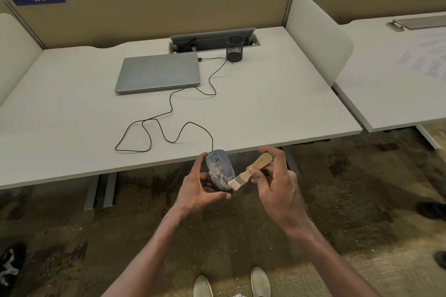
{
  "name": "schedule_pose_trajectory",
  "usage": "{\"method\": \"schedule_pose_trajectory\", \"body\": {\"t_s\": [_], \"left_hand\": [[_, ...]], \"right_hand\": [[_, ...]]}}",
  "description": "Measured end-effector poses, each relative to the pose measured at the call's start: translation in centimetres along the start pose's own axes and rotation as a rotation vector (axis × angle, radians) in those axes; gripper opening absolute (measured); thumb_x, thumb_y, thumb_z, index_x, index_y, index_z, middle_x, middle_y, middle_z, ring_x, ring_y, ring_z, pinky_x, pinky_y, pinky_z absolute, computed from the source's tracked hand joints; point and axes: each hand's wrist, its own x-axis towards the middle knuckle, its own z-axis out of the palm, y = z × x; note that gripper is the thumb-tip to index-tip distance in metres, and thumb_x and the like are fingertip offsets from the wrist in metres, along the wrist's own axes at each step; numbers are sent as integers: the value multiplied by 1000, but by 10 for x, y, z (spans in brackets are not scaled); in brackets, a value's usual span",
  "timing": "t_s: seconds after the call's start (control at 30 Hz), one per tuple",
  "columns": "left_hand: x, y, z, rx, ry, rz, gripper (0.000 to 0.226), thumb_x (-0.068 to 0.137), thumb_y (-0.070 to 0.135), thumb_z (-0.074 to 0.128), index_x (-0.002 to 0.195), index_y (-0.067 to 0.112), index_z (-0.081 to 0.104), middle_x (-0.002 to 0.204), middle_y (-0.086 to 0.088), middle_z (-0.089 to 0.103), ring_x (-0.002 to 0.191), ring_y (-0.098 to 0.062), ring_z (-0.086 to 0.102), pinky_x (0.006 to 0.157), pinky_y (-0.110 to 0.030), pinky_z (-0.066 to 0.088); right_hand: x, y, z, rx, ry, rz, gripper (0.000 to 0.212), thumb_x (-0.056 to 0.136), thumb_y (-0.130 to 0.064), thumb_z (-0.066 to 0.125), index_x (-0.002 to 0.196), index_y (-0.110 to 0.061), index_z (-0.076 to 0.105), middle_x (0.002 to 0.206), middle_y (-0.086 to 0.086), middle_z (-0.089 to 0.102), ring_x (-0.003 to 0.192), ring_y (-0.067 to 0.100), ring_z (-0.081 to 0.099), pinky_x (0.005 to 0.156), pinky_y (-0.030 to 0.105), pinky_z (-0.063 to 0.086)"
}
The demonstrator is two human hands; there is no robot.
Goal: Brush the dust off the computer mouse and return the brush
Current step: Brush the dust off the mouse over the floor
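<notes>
Closest to me, at 6 o'clock, I see two pale shoes [231,283] on the carpet, with small white crumbs around them.

Just above them my two hands meet in the air, off the front edge of the surface [265,113]. My left hand [200,188] holds the mouse [220,170], fingers [225,196] curled under it and thumb on its left side. The mouse is tipped up so its top faces me. I think it is light and hard, with a smooth shell that could slip, so holding it by both sides looks right to me. White dust sits thick on its lower half.

My right hand [275,181] pinches the brush [251,171] by the middle of its wooden handle. The soft bristles touch the mouse at its lower right, about 4 o'clock on the shell. The brush looks very light, and the bristles should bend easily.

The cable [169,113] runs from the mouse toward 12 o'clock in loose loops to the closed laptop [159,72]. It could tug if I pull the mouse away.

Farther back at 1 o'clock stands a black mesh cup [234,48], maybe the brush's home; I cannot see inside it.

The underside of the mouse is hidden, and so are most of my right fingertips.
</notes>
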Motion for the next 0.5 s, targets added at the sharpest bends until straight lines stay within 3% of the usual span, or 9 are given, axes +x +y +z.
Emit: {"method": "schedule_pose_trajectory", "body": {"t_s": [0.13, 0.33, 0.5], "left_hand": [[0, 1, -1, -8, 1, -7, 127, 61, 26, 97, 158, 23, 15, 120, -14, 70, 101, -19, 72, 92, -39, 60], [-1, 0, 1, -15, -14, 11, 127, 60, 25, 97, 157, 25, 15, 114, -7, 74, 90, -6, 73, 81, -20, 60], [-1, -5, -1, -29, -12, 16, 128, 58, 29, 98, 156, 29, 16, 118, -9, 72, 97, -12, 73, 86, -24, 61]], "right_hand": [[-5, 3, 1, 5, -30, -20, 45, 96, -12, 65, 130, -28, 40, 92, -2, 72, 82, 5, 72, 64, 21, 61], [-8, 7, 5, 11, -54, -33, 44, 95, -8, 67, 124, -30, 42, 92, -6, 71, 84, 6, 71, 65, 21, 61], [-8, 12, 3, -12, 8, -32, 40, 94, -3, 69, 123, -20, 47, 92, -8, 69, 81, 1, 69, 68, 7, 54]]}}
